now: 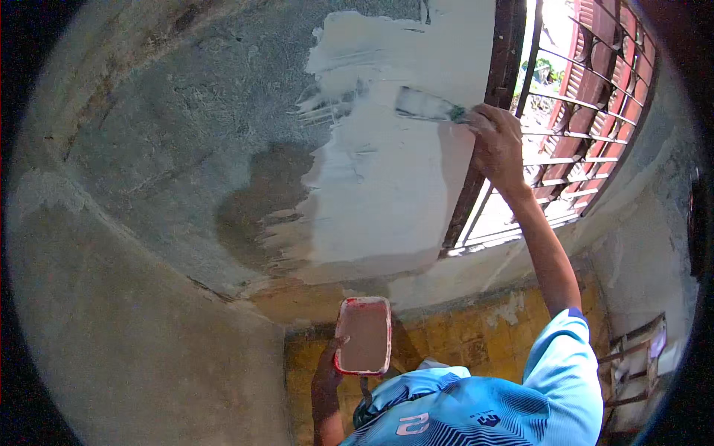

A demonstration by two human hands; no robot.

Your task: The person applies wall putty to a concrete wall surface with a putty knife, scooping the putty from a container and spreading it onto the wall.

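My right hand [500,141] is raised to the wall beside the window, its fingers closed round the handle of a putty knife. The wide flat blade of the putty knife [424,102] points left and lies over a white coat of filler [387,193] on the wall, looking smeared. Lower down, my left hand [329,366] grips the left side of a red rectangular tub [389,338]. Pale filler covers the tub's inside and its rim. Most of the left hand's fingers are hidden behind the tub.
Bare grey wall [186,119] meets the ragged left edge of the filler. A brown window frame [506,56] with metal bars [573,100] stands close at the right. Below are yellow floor tiles [476,334]; a wooden chair-like frame [636,357] is at lower right.
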